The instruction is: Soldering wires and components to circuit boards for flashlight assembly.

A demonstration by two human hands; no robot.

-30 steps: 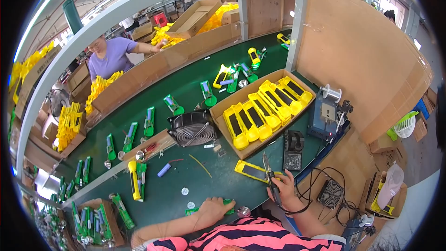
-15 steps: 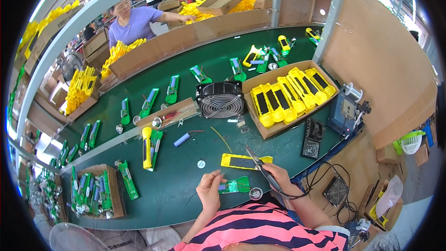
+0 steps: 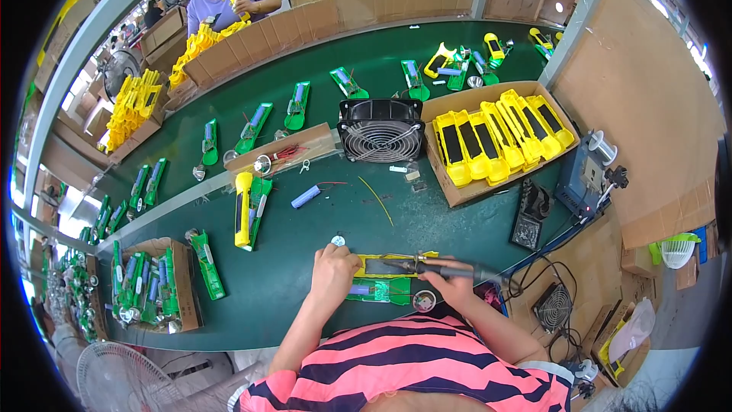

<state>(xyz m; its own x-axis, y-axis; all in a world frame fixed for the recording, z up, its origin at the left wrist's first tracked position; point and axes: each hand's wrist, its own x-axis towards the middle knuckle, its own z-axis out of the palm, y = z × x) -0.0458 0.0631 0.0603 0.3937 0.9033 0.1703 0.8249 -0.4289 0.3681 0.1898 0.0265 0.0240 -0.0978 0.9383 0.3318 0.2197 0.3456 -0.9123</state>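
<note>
My right hand [image 3: 451, 284] grips a soldering iron [image 3: 474, 271], held nearly level with its tip over the dark panel of a yellow flashlight casing [image 3: 372, 266]. My left hand [image 3: 333, 271] is at the casing's left end, with fingers curled together; whatever is between them is hidden. Just beyond those fingertips lies a small round whitish disc [image 3: 338, 241], and I cannot tell whether they touch it. On my side of the casing lies a green circuit-board holder [image 3: 391, 291] with a blue battery cell [image 3: 361, 290]. A round lamp reflector [image 3: 424, 301] sits at its right end.
A black fan [image 3: 381, 137] stands ahead, beside a carton [image 3: 455, 197] of yellow casings. To the right are a soldering station [image 3: 583, 175] and iron stand [image 3: 528, 217]. A box [image 3: 189, 301] of green assemblies sits left. Across the belt, a co-worker [image 3: 229, 0] holds a yellow part.
My left hand has moved forward from the green holder to the casing's left end by the disc. The soldering iron has tipped down over the casing. The whole view has shifted slightly.
</note>
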